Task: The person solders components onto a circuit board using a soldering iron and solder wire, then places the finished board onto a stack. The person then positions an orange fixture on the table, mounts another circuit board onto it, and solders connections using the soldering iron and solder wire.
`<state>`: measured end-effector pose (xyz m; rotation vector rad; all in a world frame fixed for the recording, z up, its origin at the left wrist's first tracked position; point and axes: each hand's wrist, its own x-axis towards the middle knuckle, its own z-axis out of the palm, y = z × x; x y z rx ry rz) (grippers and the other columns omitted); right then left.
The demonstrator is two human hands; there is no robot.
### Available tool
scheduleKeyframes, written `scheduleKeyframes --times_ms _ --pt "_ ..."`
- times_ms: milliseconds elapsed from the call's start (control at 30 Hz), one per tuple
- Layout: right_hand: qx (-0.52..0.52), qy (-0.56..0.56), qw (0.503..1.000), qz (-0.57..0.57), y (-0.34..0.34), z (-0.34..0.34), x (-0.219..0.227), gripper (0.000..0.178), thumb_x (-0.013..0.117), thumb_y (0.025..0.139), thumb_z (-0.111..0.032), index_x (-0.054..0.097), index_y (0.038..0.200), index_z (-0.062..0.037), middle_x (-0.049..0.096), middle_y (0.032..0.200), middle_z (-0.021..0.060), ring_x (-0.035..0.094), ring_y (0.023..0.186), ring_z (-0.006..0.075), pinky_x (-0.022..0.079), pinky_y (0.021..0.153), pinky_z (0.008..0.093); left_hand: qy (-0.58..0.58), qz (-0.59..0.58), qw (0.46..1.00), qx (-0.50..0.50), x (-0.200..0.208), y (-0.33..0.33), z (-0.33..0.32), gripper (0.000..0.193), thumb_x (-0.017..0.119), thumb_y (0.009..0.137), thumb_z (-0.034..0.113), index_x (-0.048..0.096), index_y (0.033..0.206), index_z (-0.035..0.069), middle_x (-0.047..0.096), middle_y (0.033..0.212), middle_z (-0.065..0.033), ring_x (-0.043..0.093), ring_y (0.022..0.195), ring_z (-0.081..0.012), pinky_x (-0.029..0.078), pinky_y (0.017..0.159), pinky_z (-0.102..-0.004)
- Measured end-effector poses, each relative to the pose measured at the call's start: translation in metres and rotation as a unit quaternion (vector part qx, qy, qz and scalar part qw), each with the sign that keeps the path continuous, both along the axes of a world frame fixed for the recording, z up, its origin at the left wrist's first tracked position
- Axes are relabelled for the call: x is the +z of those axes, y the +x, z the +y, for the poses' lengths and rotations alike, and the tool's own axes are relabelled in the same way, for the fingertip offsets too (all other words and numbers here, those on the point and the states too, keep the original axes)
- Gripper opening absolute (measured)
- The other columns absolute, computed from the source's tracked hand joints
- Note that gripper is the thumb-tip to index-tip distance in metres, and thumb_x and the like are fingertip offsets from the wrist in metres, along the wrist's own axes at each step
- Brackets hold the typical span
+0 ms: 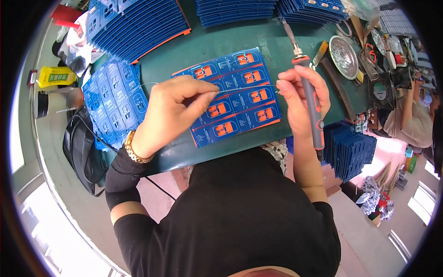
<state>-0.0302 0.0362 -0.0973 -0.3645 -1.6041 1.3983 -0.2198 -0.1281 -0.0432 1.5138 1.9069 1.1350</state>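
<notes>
My left hand (177, 105) is closed in a pinch on a thin solder wire (244, 87). The wire runs stretched across to the fingertips of my right hand (302, 99); a loose length also curves out behind the left hand. Held in my right hand is a soldering iron (313, 101) with a grey and orange handle, its metal tip pointing away from me. Whether the right fingertips also pinch the wire is too small to tell. Beneath the wire lies a blue circuit board panel (235, 102) with several orange patches, partly covered by my left hand.
Blue board stacks (138, 32) stand along the far side of the green table (221, 39). More blue boards (115, 99) lie left, beside a black bag (80, 147). At right are a round metal dish (344, 56), a dark bar (337, 85) and another board stack (349, 150).
</notes>
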Motion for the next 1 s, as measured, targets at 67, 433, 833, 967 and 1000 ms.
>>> scheduleKeyframes --times_ms 67,433,833,967,1000 --pt "-0.029 0.086 0.992 -0.090 0.000 0.025 -0.001 0.032 0.070 0.083 0.005 0.063 0.114 0.0000 0.069 0.094 0.0086 0.065 0.083 0.0124 0.052 0.074 0.0233 0.006 0.033 0.998 0.051 -0.010 -0.013 0.015 0.010 0.068 0.082 0.001 0.071 0.092 0.001 0.065 0.077 -0.0081 0.060 0.062 -0.0141 0.049 0.057 -0.0255" --pt "0.026 0.191 0.977 -0.096 -0.021 0.058 -0.017 0.024 0.066 0.075 0.007 0.067 0.099 0.0053 0.065 0.073 0.0123 0.061 0.060 0.0170 0.048 0.055 0.0256 0.086 0.156 0.981 0.073 -0.051 -0.068 0.035 0.012 0.070 0.075 -0.003 0.067 0.084 0.004 0.063 0.086 -0.0083 0.063 0.076 -0.0207 0.051 0.067 -0.0282" --pt "0.044 0.199 0.970 -0.135 -0.072 0.031 -0.028 0.031 0.068 0.070 0.009 0.070 0.100 0.0024 0.066 0.073 0.0111 0.062 0.057 0.0162 0.047 0.047 0.0245 0.099 0.194 0.973 0.073 -0.080 -0.101 0.008 0.015 0.069 0.071 -0.001 0.063 0.081 0.008 0.066 0.095 -0.0054 0.063 0.095 -0.0269 0.040 0.094 -0.0452" --pt "0.045 0.200 0.970 -0.134 -0.078 0.027 -0.030 0.031 0.069 0.070 0.009 0.071 0.100 0.0019 0.066 0.072 0.0110 0.062 0.057 0.0166 0.047 0.047 0.0244 0.093 0.179 0.977 0.072 -0.084 -0.109 0.003 0.014 0.069 0.070 0.000 0.063 0.080 0.008 0.066 0.093 -0.0052 0.063 0.096 -0.0275 0.039 0.095 -0.0459" --pt "0.046 0.200 0.969 -0.134 -0.078 0.027 -0.030 0.031 0.069 0.070 0.009 0.071 0.100 0.0019 0.066 0.072 0.0110 0.062 0.057 0.0166 0.047 0.047 0.0244 0.092 0.176 0.977 0.074 -0.085 -0.111 0.001 0.014 0.068 0.070 0.000 0.063 0.080 0.008 0.066 0.092 -0.0052 0.062 0.096 -0.0277 0.039 0.095 -0.0458"
